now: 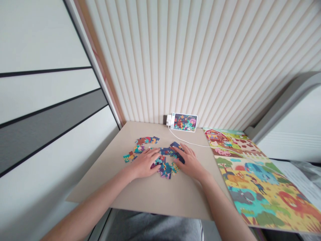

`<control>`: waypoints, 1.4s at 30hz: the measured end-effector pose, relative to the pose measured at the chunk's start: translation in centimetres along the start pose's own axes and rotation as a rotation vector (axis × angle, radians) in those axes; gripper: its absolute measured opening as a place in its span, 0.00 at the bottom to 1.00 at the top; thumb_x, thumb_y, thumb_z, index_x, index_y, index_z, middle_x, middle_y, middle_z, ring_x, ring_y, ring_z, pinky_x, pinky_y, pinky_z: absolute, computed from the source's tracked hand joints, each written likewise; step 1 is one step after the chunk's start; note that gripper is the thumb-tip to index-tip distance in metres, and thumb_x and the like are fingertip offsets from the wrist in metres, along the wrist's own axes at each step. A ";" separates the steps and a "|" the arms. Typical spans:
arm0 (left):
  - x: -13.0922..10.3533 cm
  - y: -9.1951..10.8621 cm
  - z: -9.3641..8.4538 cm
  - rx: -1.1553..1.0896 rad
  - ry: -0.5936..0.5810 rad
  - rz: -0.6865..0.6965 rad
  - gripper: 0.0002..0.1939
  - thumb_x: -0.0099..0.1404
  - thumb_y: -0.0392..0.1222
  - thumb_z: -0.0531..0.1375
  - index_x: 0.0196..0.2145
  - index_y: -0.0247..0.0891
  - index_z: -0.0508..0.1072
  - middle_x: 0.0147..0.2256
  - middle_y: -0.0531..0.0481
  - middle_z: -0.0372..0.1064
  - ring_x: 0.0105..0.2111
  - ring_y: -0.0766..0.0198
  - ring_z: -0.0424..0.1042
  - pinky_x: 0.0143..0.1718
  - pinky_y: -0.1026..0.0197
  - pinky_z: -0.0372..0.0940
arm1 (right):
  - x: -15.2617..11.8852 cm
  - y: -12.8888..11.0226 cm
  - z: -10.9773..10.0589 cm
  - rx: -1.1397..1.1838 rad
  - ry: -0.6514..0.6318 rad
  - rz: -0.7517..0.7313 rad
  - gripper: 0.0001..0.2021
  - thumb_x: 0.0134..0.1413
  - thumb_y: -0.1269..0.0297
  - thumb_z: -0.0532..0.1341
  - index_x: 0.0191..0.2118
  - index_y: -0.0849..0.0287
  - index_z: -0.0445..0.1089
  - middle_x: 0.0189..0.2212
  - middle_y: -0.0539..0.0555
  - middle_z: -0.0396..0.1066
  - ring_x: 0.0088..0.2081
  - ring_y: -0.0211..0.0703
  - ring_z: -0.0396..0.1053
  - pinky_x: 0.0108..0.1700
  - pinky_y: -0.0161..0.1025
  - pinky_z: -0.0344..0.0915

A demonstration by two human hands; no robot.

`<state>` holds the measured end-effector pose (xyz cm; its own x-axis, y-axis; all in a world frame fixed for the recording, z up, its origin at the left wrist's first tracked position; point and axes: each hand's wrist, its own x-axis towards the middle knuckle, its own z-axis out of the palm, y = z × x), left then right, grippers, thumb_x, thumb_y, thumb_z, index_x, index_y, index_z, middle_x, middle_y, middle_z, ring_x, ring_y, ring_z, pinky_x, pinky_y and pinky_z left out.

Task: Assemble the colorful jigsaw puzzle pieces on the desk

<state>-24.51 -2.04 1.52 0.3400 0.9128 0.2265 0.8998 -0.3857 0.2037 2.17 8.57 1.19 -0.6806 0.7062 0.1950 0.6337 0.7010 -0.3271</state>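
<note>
Colourful jigsaw pieces (165, 170) lie in a loose cluster on the beige table (160, 195). My left hand (146, 163) rests palm down over the left part of the cluster, its fingers spread and touching pieces. On the right side of the cluster, my right hand (189, 160) lies with fingers spread on dark blue pieces. A short joined strip of pieces (147, 140) is above my left hand, and a few pieces (129, 156) lie to its left. What is under both palms is hidden.
A picture card (185, 122) leans at the back beside a white plug (169, 119). Its white cable (190, 143) runs right, across a farm picture (233, 144) and an animal picture (265, 190). Behind stands a ribbed cream panel (175, 60).
</note>
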 end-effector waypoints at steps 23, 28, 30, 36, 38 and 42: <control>-0.5 1.1 -0.4 -0.083 0.031 0.199 0.18 0.70 0.41 0.58 0.56 0.47 0.73 0.56 0.47 0.70 0.57 0.53 0.66 0.61 0.46 0.61 | 0.7 0.2 -0.7 -0.067 0.005 -0.085 0.15 0.67 0.51 0.58 0.52 0.49 0.75 0.51 0.54 0.74 0.54 0.49 0.68 0.60 0.49 0.56; -0.4 1.4 -0.7 -0.078 0.004 0.196 0.18 0.70 0.39 0.57 0.56 0.46 0.72 0.56 0.47 0.70 0.57 0.53 0.67 0.61 0.46 0.61 | 0.2 0.2 -0.9 -0.085 0.004 -0.009 0.18 0.63 0.48 0.61 0.54 0.50 0.74 0.48 0.55 0.73 0.53 0.51 0.67 0.59 0.49 0.56; -0.5 1.3 -0.6 -0.073 -0.007 0.201 0.19 0.70 0.38 0.57 0.57 0.46 0.72 0.57 0.47 0.70 0.56 0.53 0.67 0.61 0.46 0.61 | 0.2 0.1 -0.9 -0.092 -0.002 0.015 0.18 0.64 0.48 0.61 0.53 0.50 0.74 0.48 0.56 0.72 0.53 0.52 0.67 0.59 0.50 0.56; -0.7 1.0 -0.1 -0.058 -0.024 0.229 0.19 0.71 0.41 0.57 0.58 0.45 0.71 0.58 0.45 0.68 0.57 0.51 0.66 0.61 0.45 0.61 | 0.2 -0.5 -0.7 -0.137 0.006 0.029 0.16 0.64 0.52 0.62 0.53 0.49 0.73 0.48 0.56 0.71 0.54 0.53 0.66 0.59 0.51 0.55; -0.7 1.0 0.0 -0.048 -0.023 0.237 0.18 0.72 0.42 0.57 0.58 0.45 0.71 0.58 0.45 0.68 0.58 0.51 0.66 0.61 0.45 0.62 | 0.1 -0.7 -0.6 -0.150 0.009 0.038 0.15 0.63 0.52 0.63 0.52 0.49 0.73 0.48 0.56 0.71 0.53 0.53 0.65 0.57 0.50 0.56; -0.7 1.1 0.0 -0.043 -0.019 0.231 0.16 0.73 0.44 0.57 0.57 0.45 0.73 0.57 0.44 0.68 0.58 0.52 0.66 0.60 0.45 0.62 | 0.0 -0.6 -0.6 -0.141 -0.005 0.056 0.15 0.62 0.51 0.64 0.51 0.49 0.73 0.48 0.56 0.71 0.52 0.54 0.66 0.54 0.49 0.56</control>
<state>-23.79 -3.15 1.61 0.5415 0.8015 0.2537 0.7850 -0.5900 0.1889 2.03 8.21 1.95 -0.6446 0.7441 0.1758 0.7154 0.6681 -0.2045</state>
